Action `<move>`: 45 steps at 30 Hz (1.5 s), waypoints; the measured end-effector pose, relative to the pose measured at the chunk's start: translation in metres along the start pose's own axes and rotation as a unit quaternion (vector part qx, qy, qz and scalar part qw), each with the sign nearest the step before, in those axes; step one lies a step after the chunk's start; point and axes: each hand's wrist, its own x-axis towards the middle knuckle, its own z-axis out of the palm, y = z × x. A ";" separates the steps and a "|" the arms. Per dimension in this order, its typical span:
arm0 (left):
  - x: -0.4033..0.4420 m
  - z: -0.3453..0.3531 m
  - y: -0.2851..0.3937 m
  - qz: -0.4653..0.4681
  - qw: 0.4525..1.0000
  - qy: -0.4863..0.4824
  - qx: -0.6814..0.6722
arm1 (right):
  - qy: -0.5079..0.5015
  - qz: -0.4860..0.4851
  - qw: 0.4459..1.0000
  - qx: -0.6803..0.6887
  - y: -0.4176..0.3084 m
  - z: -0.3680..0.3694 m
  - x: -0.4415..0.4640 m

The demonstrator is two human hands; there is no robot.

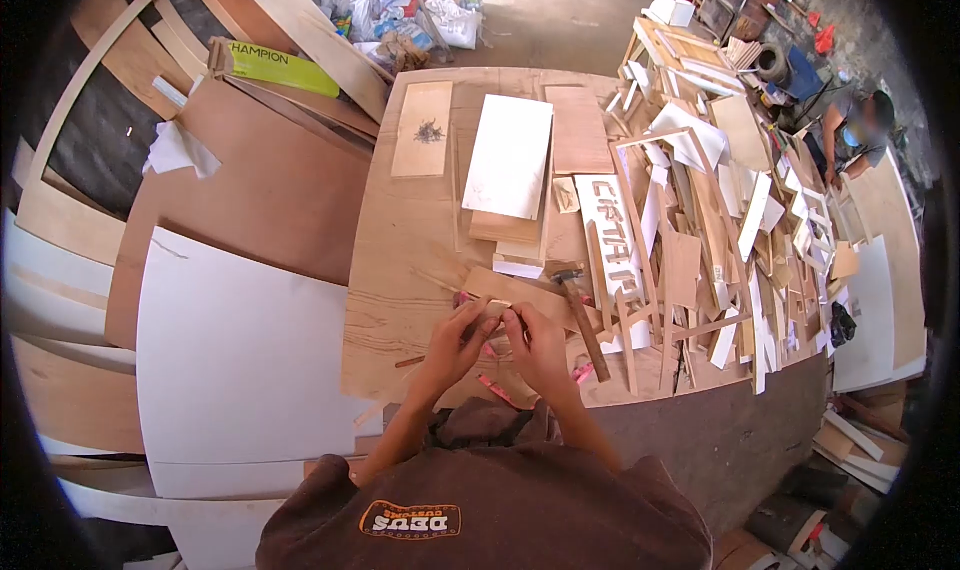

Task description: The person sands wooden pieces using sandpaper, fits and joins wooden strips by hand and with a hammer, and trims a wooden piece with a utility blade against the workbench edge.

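Observation:
My left hand (459, 336) and my right hand (534, 337) meet over the near part of the plywood worktable (385, 270). Between their closed fingertips is a small pale piece (499, 306) that looks like wood; the fingers partly cover it. Beyond the hands a flat wooden board (533, 296) lies at a slant. Just right of my right hand rests a hammer (583, 322), its head pointing away from me. Pink-handled tools (497, 390) lie close to my body, too small to name.
Ahead, a white panel (508, 155) tops stacked boards. A pile of nails (430, 131) sits on a thin board (408, 155). Rightward are a cut-out letter stencil (612, 232) and heaped wood offcuts (690, 255). Large sheets (235, 360) stand left. Another person (850, 135) is far right.

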 end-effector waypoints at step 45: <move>-0.010 0.067 -0.050 -0.287 0.955 -0.046 -0.061 | 0.147 0.193 0.938 -0.247 0.254 -0.047 -0.032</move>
